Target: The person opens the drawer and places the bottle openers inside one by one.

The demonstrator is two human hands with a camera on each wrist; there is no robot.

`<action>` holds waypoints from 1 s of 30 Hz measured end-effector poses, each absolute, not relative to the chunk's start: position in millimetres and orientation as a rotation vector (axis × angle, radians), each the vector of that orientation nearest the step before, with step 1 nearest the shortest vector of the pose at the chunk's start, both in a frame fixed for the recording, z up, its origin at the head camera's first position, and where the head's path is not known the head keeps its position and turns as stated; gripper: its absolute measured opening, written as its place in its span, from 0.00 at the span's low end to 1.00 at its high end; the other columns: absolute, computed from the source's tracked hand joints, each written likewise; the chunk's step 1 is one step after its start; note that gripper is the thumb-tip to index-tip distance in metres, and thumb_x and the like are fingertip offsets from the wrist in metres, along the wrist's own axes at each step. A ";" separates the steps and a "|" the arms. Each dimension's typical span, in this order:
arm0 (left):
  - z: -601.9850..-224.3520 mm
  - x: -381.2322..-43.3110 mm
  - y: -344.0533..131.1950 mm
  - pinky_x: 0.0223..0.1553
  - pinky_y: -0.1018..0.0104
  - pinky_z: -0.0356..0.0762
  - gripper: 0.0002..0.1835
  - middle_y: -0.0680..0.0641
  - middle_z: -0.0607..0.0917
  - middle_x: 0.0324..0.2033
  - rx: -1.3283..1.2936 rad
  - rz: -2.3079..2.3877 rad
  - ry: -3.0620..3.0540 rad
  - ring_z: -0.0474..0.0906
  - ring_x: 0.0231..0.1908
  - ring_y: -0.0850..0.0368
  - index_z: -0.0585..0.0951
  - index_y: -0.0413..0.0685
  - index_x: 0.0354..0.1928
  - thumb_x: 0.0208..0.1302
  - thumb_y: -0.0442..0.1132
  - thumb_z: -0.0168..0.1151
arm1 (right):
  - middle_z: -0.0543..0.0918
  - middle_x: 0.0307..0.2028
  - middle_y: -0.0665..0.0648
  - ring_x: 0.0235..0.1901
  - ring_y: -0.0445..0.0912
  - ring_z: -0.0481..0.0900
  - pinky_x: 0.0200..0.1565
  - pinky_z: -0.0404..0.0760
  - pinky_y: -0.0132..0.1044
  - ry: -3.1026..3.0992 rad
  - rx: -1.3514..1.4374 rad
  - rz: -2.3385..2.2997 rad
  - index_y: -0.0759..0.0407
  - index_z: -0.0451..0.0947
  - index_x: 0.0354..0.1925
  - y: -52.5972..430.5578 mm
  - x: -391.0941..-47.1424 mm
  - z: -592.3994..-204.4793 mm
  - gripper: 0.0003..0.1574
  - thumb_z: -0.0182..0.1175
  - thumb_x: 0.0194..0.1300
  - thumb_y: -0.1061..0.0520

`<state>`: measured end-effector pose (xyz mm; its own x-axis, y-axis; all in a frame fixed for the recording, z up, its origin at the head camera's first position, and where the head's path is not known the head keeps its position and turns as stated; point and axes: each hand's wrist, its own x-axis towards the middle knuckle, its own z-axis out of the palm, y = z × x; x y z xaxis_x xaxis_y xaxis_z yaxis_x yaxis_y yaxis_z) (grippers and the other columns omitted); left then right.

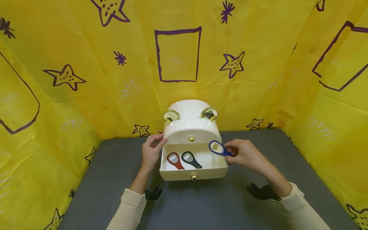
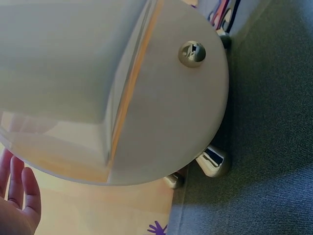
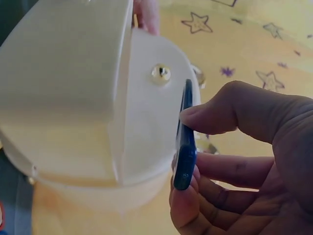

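Note:
My right hand pinches a blue bottle opener between thumb and fingers, above the right side of an open drawer. In the right wrist view this opener stands edge-on under the thumb. Inside the drawer, toward its left and middle, lie a red bottle opener and a black bottle opener. My left hand rests its fingertips at the left edge of the cream cabinet. The left wrist view shows these fingers extended beside the cabinet.
The cabinet has gold knobs, two gold ear-like pieces and gold feet. More coloured openers show partly on the grey table to the cabinet's right. Yellow printed cloth surrounds the table's back and sides.

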<state>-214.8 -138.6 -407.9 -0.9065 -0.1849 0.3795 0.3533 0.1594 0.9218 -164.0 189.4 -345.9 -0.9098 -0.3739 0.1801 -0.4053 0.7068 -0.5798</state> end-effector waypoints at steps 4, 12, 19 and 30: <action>-407.8 -215.1 -137.5 0.39 0.78 0.76 0.14 0.31 0.82 0.45 -0.162 -1.799 -2.021 0.77 0.40 0.70 0.84 0.30 0.45 0.57 0.31 0.70 | 0.81 0.26 0.52 0.26 0.39 0.74 0.28 0.77 0.28 -2.878 0.699 0.940 0.68 0.83 0.42 179.1 -168.5 -344.4 0.17 0.69 0.50 0.65; -408.5 -215.9 -136.2 0.37 0.82 0.75 0.13 0.31 0.81 0.44 -0.172 -1.813 -2.011 0.77 0.40 0.71 0.84 0.30 0.44 0.57 0.30 0.69 | 0.79 0.22 0.48 0.24 0.38 0.71 0.29 0.72 0.30 -2.908 0.771 0.836 0.60 0.84 0.35 159.7 -177.6 -348.7 0.11 0.67 0.48 0.65; -408.7 -216.2 -136.3 0.38 0.81 0.75 0.14 0.31 0.81 0.45 -0.168 -1.807 -2.013 0.77 0.40 0.71 0.84 0.29 0.45 0.57 0.30 0.69 | 0.73 0.18 0.48 0.20 0.40 0.67 0.25 0.63 0.30 -2.959 0.779 0.757 0.56 0.81 0.30 142.5 -182.8 -355.1 0.09 0.66 0.47 0.65; -409.2 -216.1 -135.0 0.38 0.81 0.76 0.14 0.31 0.81 0.44 -0.172 -1.804 -1.999 0.77 0.40 0.72 0.84 0.28 0.44 0.57 0.29 0.69 | 0.61 0.15 0.47 0.19 0.43 0.59 0.21 0.56 0.31 -2.999 0.753 0.515 0.57 0.68 0.15 116.2 -192.8 -369.8 0.16 0.67 0.43 0.66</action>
